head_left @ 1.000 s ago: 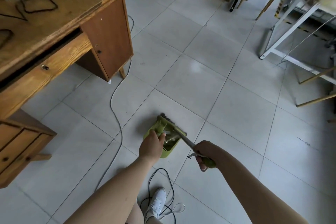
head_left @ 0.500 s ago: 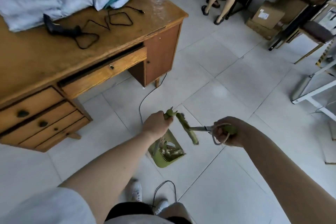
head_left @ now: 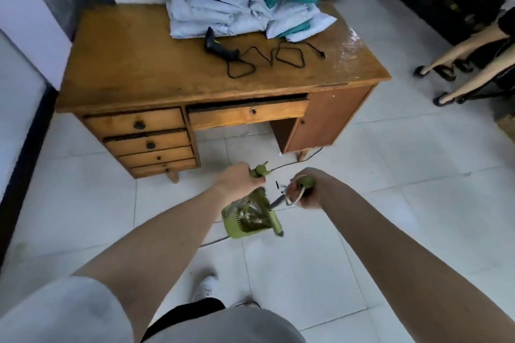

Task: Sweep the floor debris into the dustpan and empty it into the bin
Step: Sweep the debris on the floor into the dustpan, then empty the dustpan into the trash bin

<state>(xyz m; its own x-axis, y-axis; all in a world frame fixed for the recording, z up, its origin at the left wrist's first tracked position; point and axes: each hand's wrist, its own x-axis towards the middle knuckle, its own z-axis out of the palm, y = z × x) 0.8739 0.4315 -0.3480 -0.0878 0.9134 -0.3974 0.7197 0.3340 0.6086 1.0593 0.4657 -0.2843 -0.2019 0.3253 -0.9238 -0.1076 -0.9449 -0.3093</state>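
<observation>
My left hand (head_left: 241,181) grips the green top of the dustpan's handle. The green dustpan (head_left: 245,224) hangs below that hand, off the floor, with dark debris lying in it. My right hand (head_left: 305,189) is closed on the green end of the broom's handle. The broom (head_left: 274,220) slants down and left from that hand, and its green head rests against the dustpan's right side. No bin is in sight.
A wooden desk (head_left: 172,75) with several drawers stands straight ahead, carrying crumpled cloth (head_left: 237,0) and a black corded tool (head_left: 220,49). A cable (head_left: 292,164) runs over the tiles under the desk. Another person's legs (head_left: 457,64) stand at the right. A wall (head_left: 19,36) closes the left.
The dustpan has come up off the floor with the debris in it, and the broom with it. My view has swung left, so the desk is now straight ahead.
</observation>
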